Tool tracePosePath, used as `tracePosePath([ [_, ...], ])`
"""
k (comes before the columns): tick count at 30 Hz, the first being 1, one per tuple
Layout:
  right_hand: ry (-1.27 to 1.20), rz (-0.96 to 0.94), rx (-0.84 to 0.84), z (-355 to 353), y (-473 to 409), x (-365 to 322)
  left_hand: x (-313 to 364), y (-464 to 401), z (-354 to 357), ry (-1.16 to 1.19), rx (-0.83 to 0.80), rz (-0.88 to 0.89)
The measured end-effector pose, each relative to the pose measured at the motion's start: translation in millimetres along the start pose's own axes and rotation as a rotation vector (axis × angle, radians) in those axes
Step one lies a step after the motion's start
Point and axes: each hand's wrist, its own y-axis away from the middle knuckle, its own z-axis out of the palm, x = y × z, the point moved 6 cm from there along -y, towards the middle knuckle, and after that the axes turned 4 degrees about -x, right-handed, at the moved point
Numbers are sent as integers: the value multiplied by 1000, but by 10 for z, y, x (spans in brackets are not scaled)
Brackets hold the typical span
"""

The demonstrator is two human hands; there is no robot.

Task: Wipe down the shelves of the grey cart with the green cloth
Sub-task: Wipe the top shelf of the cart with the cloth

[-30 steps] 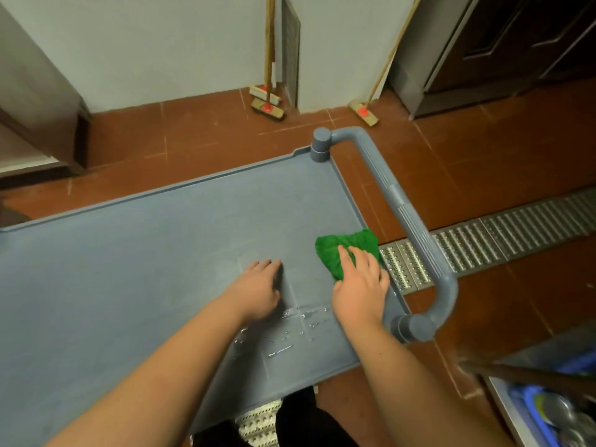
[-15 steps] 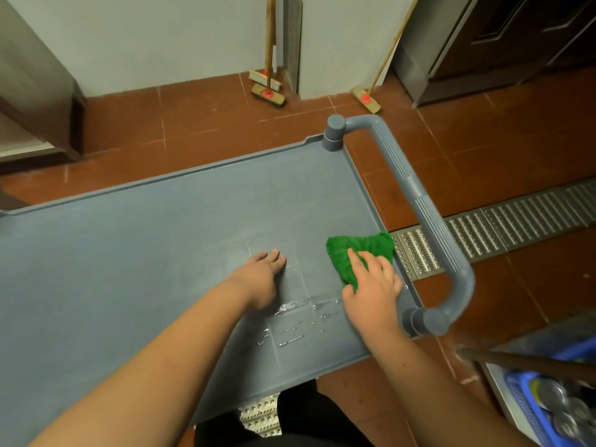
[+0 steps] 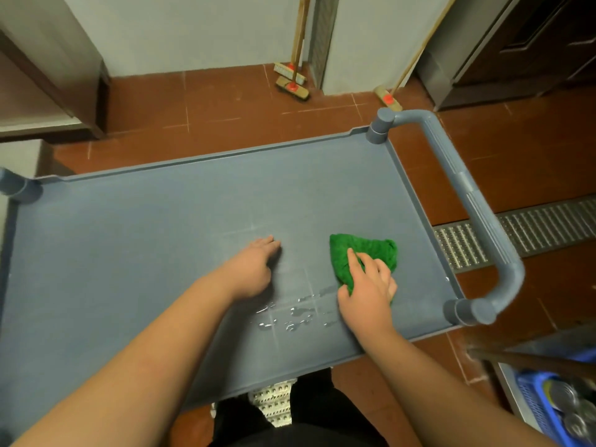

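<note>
The grey cart's top shelf [image 3: 145, 253] fills the middle of the view, with its curved handle [image 3: 483, 221] on the right. A crumpled green cloth [image 3: 358, 253] lies on the shelf near the right end. My right hand [image 3: 367, 291] presses down on the cloth's near part, fingers spread over it. Flat on the bare shelf to the left of the cloth rests my left hand [image 3: 254, 269], holding nothing. Water droplets [image 3: 290, 317] sit on the shelf just in front of both hands.
Red tiled floor surrounds the cart, with a metal drain grate [image 3: 532, 227] under the handle. Two brooms [image 3: 292, 82] lean on the far wall. A blue basket with metal items [image 3: 554, 408] stands at the lower right.
My right hand has slid the cloth leftwards, away from the shelf's right rim. The view has shifted left, showing more of the shelf. My left hand stays planted.
</note>
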Motion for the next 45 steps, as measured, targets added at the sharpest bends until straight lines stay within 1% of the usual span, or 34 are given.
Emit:
tracePosePath([
  [4,-11,-47,-32,253,192,-592,-589,443,-172,18,46,-68],
  [11,31,-255,-128,849,773,-1971,-1734,1383,-365,58,125,-194],
  [16,34,-343,-174,1213,1187,-2845,-2495,2136,-428,118,193,-306],
  [18,38,-366,-202,1316,1319,-3109,-2708,2368,-428,157,209,-338],
  [22,54,-492,-252,1570,1668,-3712,-3041,2884,-463,239,285,-410],
  [26,58,-560,-275,1752,1950,-4199,-3184,3282,-480,307,349,-414],
  [30,63,-699,-330,1899,2185,-4559,-3223,3453,-475,350,395,-331],
  [33,61,-787,-352,1942,2269,-4701,-3224,3586,-471,342,471,-318],
  [35,64,-814,-345,1925,2228,-4699,-3173,3716,-486,302,557,-281],
  [38,97,-881,-356,1890,2132,-4643,-3126,3954,-467,154,635,-204],
  [42,93,-933,-436,1873,2120,-4636,-3243,4109,-304,34,596,-154],
  [45,120,-999,-432,1842,2248,-4580,-3256,4122,-260,-64,577,-105],
])
